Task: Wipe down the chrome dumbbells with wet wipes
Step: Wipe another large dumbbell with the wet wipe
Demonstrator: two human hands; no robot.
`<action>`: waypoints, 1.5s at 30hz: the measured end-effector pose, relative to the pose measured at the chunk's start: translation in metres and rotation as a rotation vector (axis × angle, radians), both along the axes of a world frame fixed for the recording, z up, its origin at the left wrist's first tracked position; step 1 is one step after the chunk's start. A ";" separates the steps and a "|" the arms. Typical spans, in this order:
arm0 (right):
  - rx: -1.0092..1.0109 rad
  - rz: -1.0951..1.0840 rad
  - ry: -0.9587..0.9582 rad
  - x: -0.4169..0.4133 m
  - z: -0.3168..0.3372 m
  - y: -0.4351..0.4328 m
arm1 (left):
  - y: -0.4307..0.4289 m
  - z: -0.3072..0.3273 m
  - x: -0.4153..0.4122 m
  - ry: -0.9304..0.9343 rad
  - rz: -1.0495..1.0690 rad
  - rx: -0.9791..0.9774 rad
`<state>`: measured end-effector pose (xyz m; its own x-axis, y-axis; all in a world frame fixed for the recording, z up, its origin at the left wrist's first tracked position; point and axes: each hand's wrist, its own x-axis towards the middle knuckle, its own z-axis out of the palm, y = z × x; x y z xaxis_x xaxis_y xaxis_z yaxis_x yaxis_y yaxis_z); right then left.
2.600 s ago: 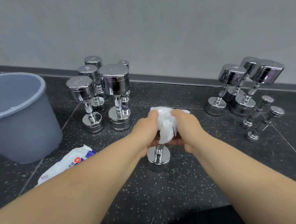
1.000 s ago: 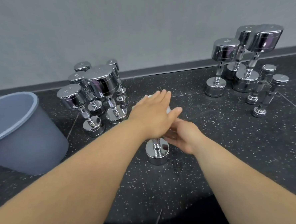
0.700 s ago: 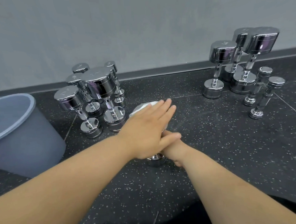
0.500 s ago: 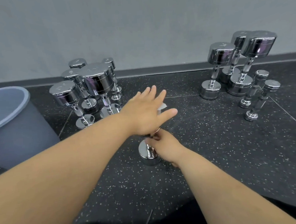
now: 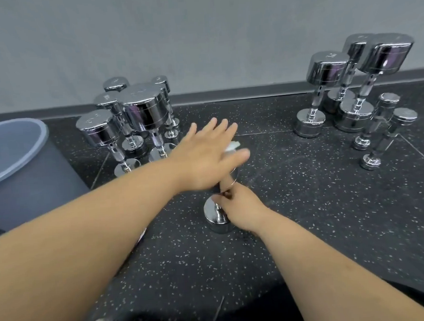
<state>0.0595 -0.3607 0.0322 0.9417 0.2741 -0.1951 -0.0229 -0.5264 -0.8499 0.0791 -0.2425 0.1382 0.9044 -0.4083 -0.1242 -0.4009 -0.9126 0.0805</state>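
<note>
The dumbbell [image 5: 218, 220] stands upright on the floor [image 5: 308, 204]. The left hand [image 5: 207, 158], fingers straight, presses the wipe [image 5: 233, 146] flat on its top head to clean it. The right hand [image 5: 238, 206] grips it in the middle, probably so that it does not tip.

Eleven dumbbells [image 5: 144, 110] (chrome), one bucket [image 5: 34, 191]

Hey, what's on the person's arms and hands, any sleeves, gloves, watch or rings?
Nothing shows. The left hand and right hand are bare, no gloves, no ring visible. The left forearm and right forearm are uncovered to the frame edge: no sleeve, watch or band.
</note>
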 end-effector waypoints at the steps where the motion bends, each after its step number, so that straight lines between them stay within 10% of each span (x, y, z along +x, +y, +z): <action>1: -0.013 0.033 -0.036 0.000 0.002 0.000 | 0.003 -0.002 -0.014 -0.082 -0.069 0.053; 6: -0.146 -0.013 0.039 -0.001 0.009 0.004 | -0.031 -0.003 -0.016 -0.119 -0.214 0.153; 14: 0.052 -0.024 0.051 -0.002 0.004 -0.001 | 0.007 -0.004 0.011 0.143 0.363 -0.614; 22: -0.011 -0.039 0.143 0.003 0.025 -0.021 | -0.028 -0.036 -0.022 -0.109 0.730 -1.277; 27: 0.634 -0.364 0.323 0.015 0.069 -0.029 | -0.001 -0.025 -0.003 0.370 0.798 -1.594; 34: 0.383 -0.387 0.188 0.019 0.060 -0.009 | -0.012 -0.033 -0.026 0.105 0.683 -1.416; 45: 0.484 -0.369 0.180 0.023 0.063 -0.004 | 0.000 -0.054 -0.023 0.369 0.833 -1.561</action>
<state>0.0828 -0.3649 0.0955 0.9549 0.0344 -0.2948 -0.2945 -0.0137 -0.9555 0.0558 -0.2430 0.0841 0.9288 0.1649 -0.3320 0.3088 0.1514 0.9390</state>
